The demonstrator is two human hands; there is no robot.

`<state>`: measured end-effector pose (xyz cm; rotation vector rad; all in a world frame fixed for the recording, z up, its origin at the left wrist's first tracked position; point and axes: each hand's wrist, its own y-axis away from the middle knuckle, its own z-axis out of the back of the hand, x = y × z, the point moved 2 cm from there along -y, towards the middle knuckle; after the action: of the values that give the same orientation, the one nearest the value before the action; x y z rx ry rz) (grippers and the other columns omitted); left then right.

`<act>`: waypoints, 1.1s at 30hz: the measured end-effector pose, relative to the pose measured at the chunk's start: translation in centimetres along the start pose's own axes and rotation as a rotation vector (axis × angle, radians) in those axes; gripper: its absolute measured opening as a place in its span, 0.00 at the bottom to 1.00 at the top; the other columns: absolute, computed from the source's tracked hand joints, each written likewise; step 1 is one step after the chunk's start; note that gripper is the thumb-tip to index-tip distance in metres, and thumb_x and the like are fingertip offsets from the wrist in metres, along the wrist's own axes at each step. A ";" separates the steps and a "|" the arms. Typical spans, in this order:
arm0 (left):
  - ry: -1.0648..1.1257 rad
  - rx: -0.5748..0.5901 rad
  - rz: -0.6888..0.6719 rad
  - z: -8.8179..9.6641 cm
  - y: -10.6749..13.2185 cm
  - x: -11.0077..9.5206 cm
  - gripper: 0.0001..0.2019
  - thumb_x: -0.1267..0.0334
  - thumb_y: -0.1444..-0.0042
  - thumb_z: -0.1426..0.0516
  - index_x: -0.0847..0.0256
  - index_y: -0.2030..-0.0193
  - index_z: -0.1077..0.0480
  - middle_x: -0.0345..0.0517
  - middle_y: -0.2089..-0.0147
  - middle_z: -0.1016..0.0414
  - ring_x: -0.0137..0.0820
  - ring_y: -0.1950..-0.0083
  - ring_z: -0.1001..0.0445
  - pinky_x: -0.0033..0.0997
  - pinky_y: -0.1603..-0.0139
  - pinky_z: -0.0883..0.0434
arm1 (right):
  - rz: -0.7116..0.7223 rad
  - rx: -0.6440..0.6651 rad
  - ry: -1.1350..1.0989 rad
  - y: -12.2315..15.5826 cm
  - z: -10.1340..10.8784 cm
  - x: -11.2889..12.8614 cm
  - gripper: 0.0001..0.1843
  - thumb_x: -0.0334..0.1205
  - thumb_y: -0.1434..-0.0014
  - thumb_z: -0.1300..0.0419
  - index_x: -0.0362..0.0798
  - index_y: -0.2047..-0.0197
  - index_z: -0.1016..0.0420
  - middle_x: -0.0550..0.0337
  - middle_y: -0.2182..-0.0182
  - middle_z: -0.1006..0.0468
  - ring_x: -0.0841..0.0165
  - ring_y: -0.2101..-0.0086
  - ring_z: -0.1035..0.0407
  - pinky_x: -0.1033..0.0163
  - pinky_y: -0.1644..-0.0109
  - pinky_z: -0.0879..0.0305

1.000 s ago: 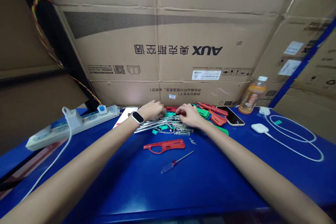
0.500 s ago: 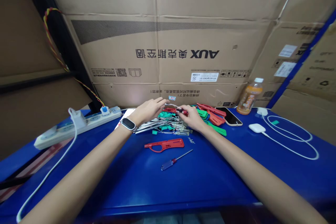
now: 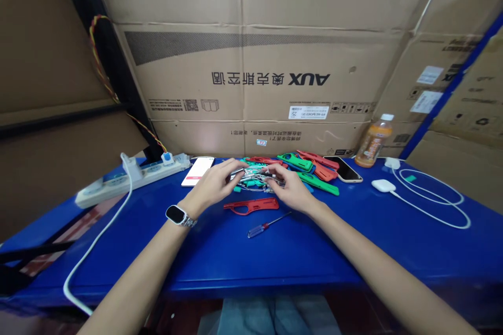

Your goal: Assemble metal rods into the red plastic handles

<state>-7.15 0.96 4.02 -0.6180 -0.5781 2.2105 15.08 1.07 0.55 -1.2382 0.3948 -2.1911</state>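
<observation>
My left hand (image 3: 215, 182), wearing a watch (image 3: 176, 214), reaches into a pile of small parts (image 3: 255, 169) from the left. Its fingers and thumb curl around silver metal tubes (image 3: 237, 171). From the right, my right hand (image 3: 291, 186) has thumb and fingers bent together at the pile; what lies between them is too small to name. Teal pieces, metal tubes and thin wires make up the pile, partly hidden by both hands. Just in front lie a red lighter shell half (image 3: 257, 205) and a screwdriver (image 3: 259, 230) with a clear purplish handle.
Green shell pieces (image 3: 318, 183) and red ones (image 3: 325, 169) lie right of the pile, by a dark phone (image 3: 346, 170). A lit phone (image 3: 198, 170) and a power strip (image 3: 149, 172) are left. A bottle (image 3: 375, 138) and white charger (image 3: 383, 186) stand right; cardboard (image 3: 275, 52) walls the back.
Both hands have come down into the pile. The black and red piece and the white wire previously held up between them no longer show there. The camera view has shifted, uncovering the lit phone.
</observation>
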 end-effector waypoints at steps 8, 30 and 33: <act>0.055 0.135 0.132 0.2 2.1 0.4 0.09 0.62 0.36 0.49 0.60 0.57 0.28 0.42 0.65 0.23 0.28 0.71 0.32 0.28 0.69 0.37 | 0.078 0.080 0.133 1.4 -0.6 0.0 0.06 0.38 0.39 0.42 0.49 0.58 0.30 0.61 0.66 0.23 0.70 0.71 0.32 0.64 0.65 0.38; 0.115 0.317 0.274 -1.0 3.3 0.9 0.07 0.65 0.43 0.46 0.61 0.62 0.28 0.40 0.73 0.24 0.27 0.74 0.31 0.26 0.73 0.39 | 0.259 0.159 0.523 2.0 -1.6 1.1 0.05 0.37 0.37 0.40 0.47 0.57 0.26 0.54 0.60 0.20 0.61 0.57 0.30 0.55 0.53 0.42; 0.124 0.322 0.276 -0.9 3.3 0.9 0.07 0.65 0.43 0.46 0.61 0.61 0.27 0.40 0.73 0.24 0.28 0.74 0.30 0.27 0.72 0.38 | 0.267 0.156 0.498 1.8 -1.9 0.7 0.03 0.36 0.37 0.39 0.46 0.62 0.25 0.55 0.63 0.19 0.63 0.60 0.29 0.56 0.54 0.42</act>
<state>-8.95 -0.19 1.18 -0.6886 -0.0695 2.4295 13.84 -0.82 -0.89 -0.5118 0.5380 -2.2245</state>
